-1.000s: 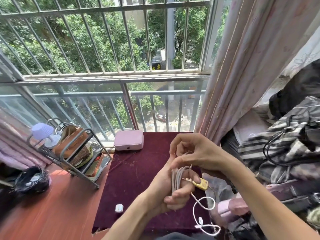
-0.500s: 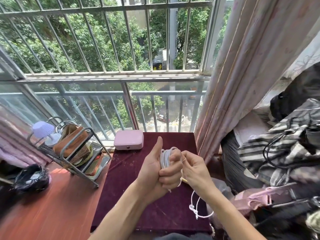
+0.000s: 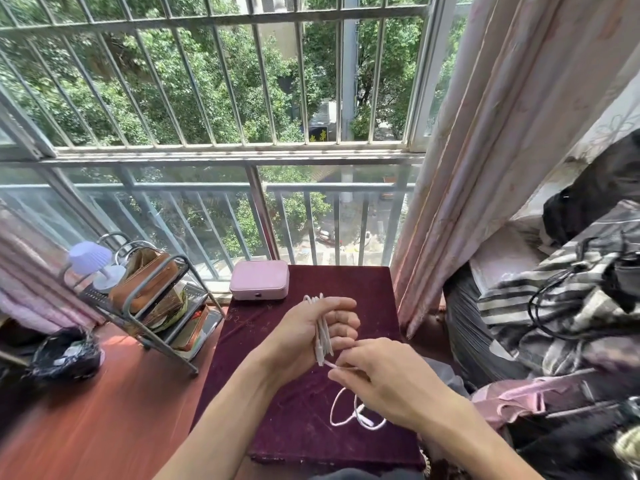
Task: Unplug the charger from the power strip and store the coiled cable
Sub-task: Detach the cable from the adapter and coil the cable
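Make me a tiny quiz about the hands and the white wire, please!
1. Which hand grips the coiled white cable? A) left B) right C) neither
2. True or false: the right hand pinches the cable's loose strand.
3. What colour is the box at the far edge of the table?

Key: 1 A, the left hand, fingers curled round it. 2 True. 3 Pink.

maroon-clothed table (image 3: 363,289) bears a pink box (image 3: 259,279).
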Demonstrator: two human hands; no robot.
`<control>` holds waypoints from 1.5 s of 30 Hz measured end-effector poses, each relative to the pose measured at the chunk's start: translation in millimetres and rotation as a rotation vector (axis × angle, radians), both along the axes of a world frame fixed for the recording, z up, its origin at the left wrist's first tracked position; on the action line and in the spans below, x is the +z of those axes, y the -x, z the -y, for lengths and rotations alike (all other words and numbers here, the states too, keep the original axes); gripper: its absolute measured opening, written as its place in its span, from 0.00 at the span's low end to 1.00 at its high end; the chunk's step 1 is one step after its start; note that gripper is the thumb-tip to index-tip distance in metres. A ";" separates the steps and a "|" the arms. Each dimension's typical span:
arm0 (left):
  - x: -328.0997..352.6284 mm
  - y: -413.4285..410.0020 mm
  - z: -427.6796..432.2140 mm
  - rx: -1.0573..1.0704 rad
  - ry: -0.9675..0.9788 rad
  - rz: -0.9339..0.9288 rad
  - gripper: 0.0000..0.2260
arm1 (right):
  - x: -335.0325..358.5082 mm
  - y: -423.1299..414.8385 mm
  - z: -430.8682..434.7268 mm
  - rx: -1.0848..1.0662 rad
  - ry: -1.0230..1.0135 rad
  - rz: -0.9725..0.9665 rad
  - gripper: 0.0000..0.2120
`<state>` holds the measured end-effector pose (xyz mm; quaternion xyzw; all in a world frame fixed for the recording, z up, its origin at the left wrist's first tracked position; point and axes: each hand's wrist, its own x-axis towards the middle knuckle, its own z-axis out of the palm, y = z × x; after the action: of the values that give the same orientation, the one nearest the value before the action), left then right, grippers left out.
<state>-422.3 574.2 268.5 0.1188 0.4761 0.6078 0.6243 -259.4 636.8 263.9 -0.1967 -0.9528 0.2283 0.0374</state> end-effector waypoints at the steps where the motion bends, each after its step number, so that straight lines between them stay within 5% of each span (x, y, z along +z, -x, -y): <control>1: -0.6 0.1 1.2 -0.015 0.007 -0.012 0.10 | 4.4 -0.4 -1.1 0.009 -0.005 0.013 0.19; 10: -1.8 -0.4 12.2 -0.112 -0.035 -0.131 0.13 | 36.2 -6.8 -14.8 0.133 0.032 -0.071 0.14; 14: -1.4 -7.5 16.5 -0.262 -0.053 -0.329 0.15 | 53.5 -6.1 -31.6 0.184 0.340 -0.059 0.12; 17: 4.0 -17.7 17.2 -0.410 -0.065 -0.420 0.28 | 64.9 1.1 -50.4 0.237 0.533 -0.108 0.08; 23: 7.5 -30.9 17.2 -0.468 -0.212 0.006 0.44 | 55.7 13.4 -76.9 0.171 0.620 -0.249 0.10; 32: 26.1 -27.3 26.1 -0.412 -0.464 0.435 0.21 | 20.0 18.3 -72.0 0.098 0.908 -0.481 0.09; 37: 42.4 -22.0 25.7 -0.291 -0.550 0.513 0.16 | 0.5 23.6 -50.8 -0.004 0.969 -0.540 0.13; 40: 45.0 -21.4 23.0 -0.192 -0.507 0.488 0.12 | -14.1 24.9 -40.5 -0.065 0.964 -0.506 0.19; 42: 41.2 -22.2 20.8 -0.135 -0.462 0.473 0.12 | -19.2 24.8 -28.2 -0.061 0.873 -0.438 0.08; 45: 33.3 -22.7 16.6 -0.077 -0.411 0.431 0.14 | -30.1 24.1 -13.7 -0.103 0.697 -0.252 0.15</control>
<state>-399.6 557.7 301.8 0.1290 0.1947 0.6785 0.6964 -283.5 650.5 233.7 -0.2155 -0.7947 0.5592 0.0965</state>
